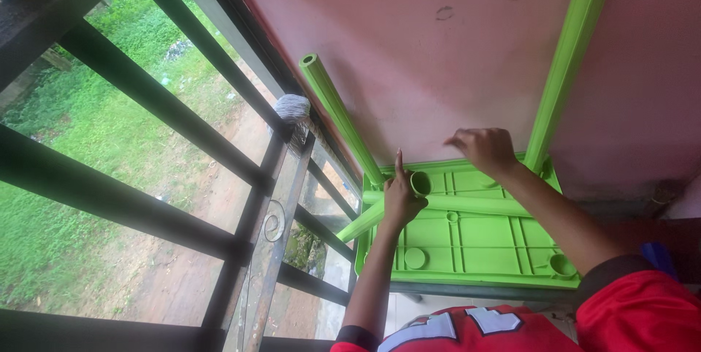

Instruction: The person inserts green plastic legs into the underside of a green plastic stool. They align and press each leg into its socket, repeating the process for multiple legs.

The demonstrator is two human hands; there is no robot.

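**A:** What's on the far left?

**B:** A dark metal railing with grass and a dirt path beyond it. A grey bundle, perhaps a mop head, sits at the top of one bar; it's hard to make out.

**A:** And the hands?

**B:** A green plastic table lies upside down, its underside facing the camera, against a pink wall. The left hand is closed around the open end of a loose green leg lying across the underside, one finger pointing up. The right hand, well apart from it, rests with fingers curled at the base of a fitted leg.

**A:** Which step is this?

**B:** Fitting legs, I judge. Two stand up already; the loose one would need lifting and seating in an empty round socket.

**A:** Anything hidden?

**B:** What the right fingertips grip is unclear. The table's near edge is cut off by a red sleeve.
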